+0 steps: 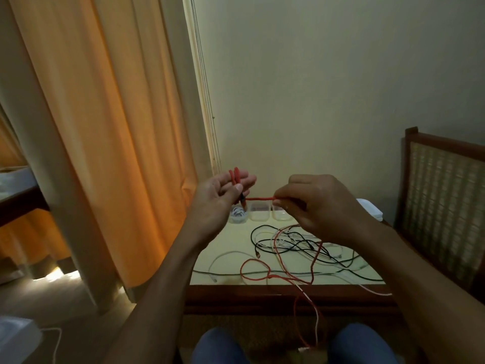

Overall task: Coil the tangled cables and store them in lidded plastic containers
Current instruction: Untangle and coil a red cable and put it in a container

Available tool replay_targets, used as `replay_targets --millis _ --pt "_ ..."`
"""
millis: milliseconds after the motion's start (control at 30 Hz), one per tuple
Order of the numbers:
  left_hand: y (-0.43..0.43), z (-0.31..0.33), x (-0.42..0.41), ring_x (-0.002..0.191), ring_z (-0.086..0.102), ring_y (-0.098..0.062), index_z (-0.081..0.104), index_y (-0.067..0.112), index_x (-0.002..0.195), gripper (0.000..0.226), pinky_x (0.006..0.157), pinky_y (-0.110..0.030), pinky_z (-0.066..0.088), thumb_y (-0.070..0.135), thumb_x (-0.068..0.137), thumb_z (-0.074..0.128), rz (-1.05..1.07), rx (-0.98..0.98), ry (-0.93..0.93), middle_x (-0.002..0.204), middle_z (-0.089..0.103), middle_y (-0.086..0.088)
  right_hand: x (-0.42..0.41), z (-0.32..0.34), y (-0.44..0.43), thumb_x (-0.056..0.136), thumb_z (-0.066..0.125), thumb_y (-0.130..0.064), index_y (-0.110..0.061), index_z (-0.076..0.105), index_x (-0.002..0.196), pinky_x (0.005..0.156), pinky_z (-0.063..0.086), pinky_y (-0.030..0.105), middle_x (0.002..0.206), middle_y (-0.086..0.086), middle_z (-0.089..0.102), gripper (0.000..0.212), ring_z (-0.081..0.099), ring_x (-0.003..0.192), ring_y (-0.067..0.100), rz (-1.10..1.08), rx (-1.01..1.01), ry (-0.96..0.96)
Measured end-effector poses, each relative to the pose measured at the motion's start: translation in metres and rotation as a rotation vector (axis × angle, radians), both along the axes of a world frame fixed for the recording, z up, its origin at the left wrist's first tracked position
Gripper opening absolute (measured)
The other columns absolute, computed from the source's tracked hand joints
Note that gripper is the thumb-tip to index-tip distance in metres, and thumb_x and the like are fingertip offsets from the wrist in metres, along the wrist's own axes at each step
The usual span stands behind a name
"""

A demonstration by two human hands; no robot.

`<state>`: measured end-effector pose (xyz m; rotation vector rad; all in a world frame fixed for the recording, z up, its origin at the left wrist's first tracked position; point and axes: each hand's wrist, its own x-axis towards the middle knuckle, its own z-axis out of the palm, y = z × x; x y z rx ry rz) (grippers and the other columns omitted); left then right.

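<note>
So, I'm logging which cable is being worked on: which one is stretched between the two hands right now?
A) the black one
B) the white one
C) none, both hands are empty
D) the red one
D: the red cable runs straight from the left hand, which holds loops of it, to the right hand, which pinches it.
</note>
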<state>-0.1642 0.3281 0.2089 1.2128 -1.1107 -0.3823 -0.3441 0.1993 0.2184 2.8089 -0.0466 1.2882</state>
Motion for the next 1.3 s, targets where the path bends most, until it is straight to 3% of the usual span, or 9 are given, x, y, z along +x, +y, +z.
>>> replay_targets --millis 167,333,433,667,833,900,1100,1233,1300 --pt "0.000 -0.002 -0.007 0.088 0.070 0.001 0.067 0.014 0.119 0.034 0.067 -0.014 0.050 -0.008 0.099 0.052 -0.045 0.197 -0.270 0.101 0.078 0.005 0.005 0.018 0.007 0.093 0.063 -0.031 -0.017 0.077 0.092 0.050 0.039 0.025 0.074 -0.006 0.060 0.020 0.045 0.058 0.010 0.019 -0.120 -0.040" --pt "0.005 0.001 -0.004 0.101 0.073 -0.020 0.067 0.008 0.115 0.043 0.072 -0.029 0.055 -0.020 0.087 0.048 -0.187 0.247 -0.309 0.103 0.079 -0.005 0.017 0.035 -0.003 0.087 0.078 -0.023 -0.017 0.079 0.090 0.056 0.047 0.027 0.080 -0.008 0.063 0.007 0.052 0.063 0.006 0.067 -0.063 -0.074" --pt "0.010 0.000 -0.002 0.096 0.073 -0.023 0.066 0.002 0.111 0.039 0.070 -0.032 0.054 -0.017 0.084 0.046 -0.272 0.225 -0.261 0.099 0.078 -0.013 0.024 0.035 -0.010 0.083 0.083 -0.022 -0.017 0.080 0.091 0.063 0.040 0.013 0.083 -0.010 0.062 0.010 0.052 0.067 -0.002 0.124 0.070 -0.096" --pt "0.015 -0.005 -0.005 0.090 0.069 -0.035 0.066 0.003 0.094 0.039 0.063 -0.031 0.049 -0.005 0.064 0.042 -0.451 0.093 -0.105 0.087 0.074 -0.023 0.037 0.017 -0.033 0.086 0.079 -0.020 -0.019 0.081 0.099 0.070 0.051 0.022 0.085 -0.010 0.072 0.013 0.065 0.075 0.012 0.231 0.457 -0.108" --pt "0.014 -0.005 -0.003 0.099 0.070 -0.036 0.061 -0.006 0.102 0.043 0.087 -0.037 0.057 -0.005 0.064 0.040 -0.554 -0.058 0.184 0.095 0.072 -0.026 0.039 -0.015 -0.044 0.090 0.074 -0.017 -0.023 0.080 0.101 0.073 0.054 0.027 0.079 -0.010 0.072 0.014 0.067 0.075 0.014 0.192 0.658 -0.091" --pt "0.014 -0.004 -0.004 0.101 0.071 -0.034 0.061 -0.006 0.106 0.046 0.090 -0.037 0.057 -0.003 0.065 0.040 -0.557 -0.169 0.348 0.097 0.074 -0.023 0.040 -0.027 -0.042 0.091 0.072 -0.018 -0.023 0.079 0.105 0.071 0.053 0.027 0.077 -0.013 0.072 0.016 0.066 0.074 0.010 0.155 0.701 -0.047" --pt "0.006 0.002 -0.002 0.131 0.057 -0.041 0.049 -0.014 0.134 0.066 0.109 -0.035 0.047 -0.001 0.069 0.045 -0.484 -0.375 0.506 0.133 0.063 -0.030 0.030 -0.046 -0.015 0.096 0.069 -0.021 -0.021 0.079 0.110 0.065 0.042 0.010 0.076 -0.027 0.066 0.017 0.063 0.072 -0.001 0.107 0.522 0.044" --pt "0.004 -0.003 0.008 0.129 0.060 -0.037 0.054 -0.007 0.132 0.057 0.081 -0.021 0.051 -0.006 0.076 0.043 -0.258 -0.303 0.378 0.129 0.068 -0.023 0.017 -0.038 -0.003 0.097 0.067 -0.028 -0.024 0.077 0.110 0.065 0.047 0.018 0.083 -0.019 0.069 0.017 0.061 0.071 0.002 0.018 0.325 0.071" --pt "0.005 -0.005 0.013 0.123 0.065 -0.032 0.057 -0.004 0.128 0.050 0.082 -0.019 0.055 -0.012 0.082 0.039 -0.158 -0.262 0.304 0.123 0.072 -0.019 0.010 -0.033 -0.001 0.096 0.066 -0.031 -0.024 0.077 0.105 0.067 0.053 0.029 0.085 -0.013 0.072 0.016 0.063 0.073 0.005 -0.003 0.275 0.069"
